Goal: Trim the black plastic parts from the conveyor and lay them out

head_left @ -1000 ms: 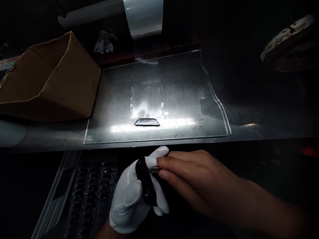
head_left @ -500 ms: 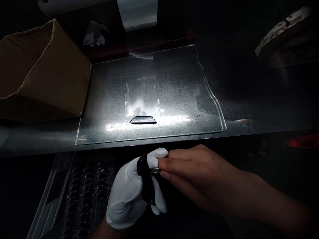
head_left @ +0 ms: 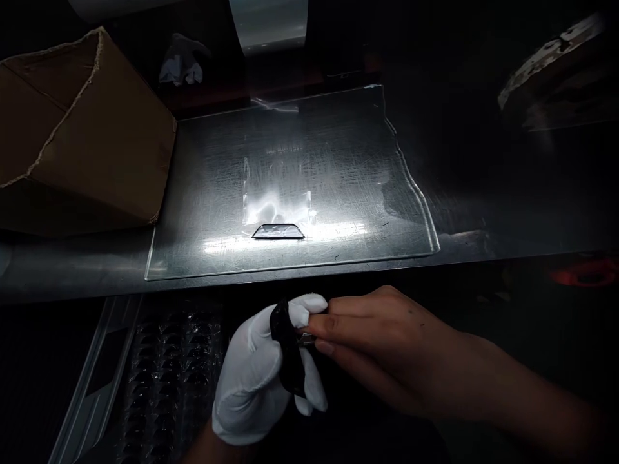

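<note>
My left hand (head_left: pixel 251 374), in a white glove, is closed around a small black glossy curved piece (head_left: pixel 289 351) held upright below the table edge. My bare right hand (head_left: pixel 382 341) pinches a small thin metal tool (head_left: pixel 306 338) against the right side of this piece. Most of the tool is hidden by the fingers, so its kind cannot be made out. Beyond the hands, a dark-rimmed trapezoid piece (head_left: pixel 278 231) lies on the scratched glass sheet (head_left: pixel 338 161).
A cardboard box (head_left: pixel 120 148) stands open at the left. Lower left, a clear tray (head_left: pixel 169 386) holds rows of several black pieces beside a metal rail (head_left: pixel 91 386). A crumpled white glove (head_left: pixel 181 67) lies at the back. Something red (head_left: pixel 585 272) is at the right.
Both hands have shifted slightly right and down together. The black piece has turned a little, showing less shine. The camera view has moved slightly; the trapezoid piece stays on the glass.
</note>
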### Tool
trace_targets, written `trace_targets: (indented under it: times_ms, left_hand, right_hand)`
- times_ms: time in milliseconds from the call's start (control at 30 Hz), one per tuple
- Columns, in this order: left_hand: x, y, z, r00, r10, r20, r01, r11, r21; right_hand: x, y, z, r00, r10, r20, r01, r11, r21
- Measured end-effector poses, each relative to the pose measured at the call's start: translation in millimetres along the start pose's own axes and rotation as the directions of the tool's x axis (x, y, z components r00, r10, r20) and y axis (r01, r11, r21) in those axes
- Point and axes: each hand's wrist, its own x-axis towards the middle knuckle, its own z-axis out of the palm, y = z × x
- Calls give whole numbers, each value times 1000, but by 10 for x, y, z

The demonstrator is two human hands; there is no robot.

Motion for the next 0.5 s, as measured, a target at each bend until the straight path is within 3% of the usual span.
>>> trace_targets:
  times_ms: [500]
  left_hand:
    - [-23,-66,55,999,-38,-2,38,999,-31]
  right_hand:
    - [-123,13,61,999,30,12,-30,1000,6]
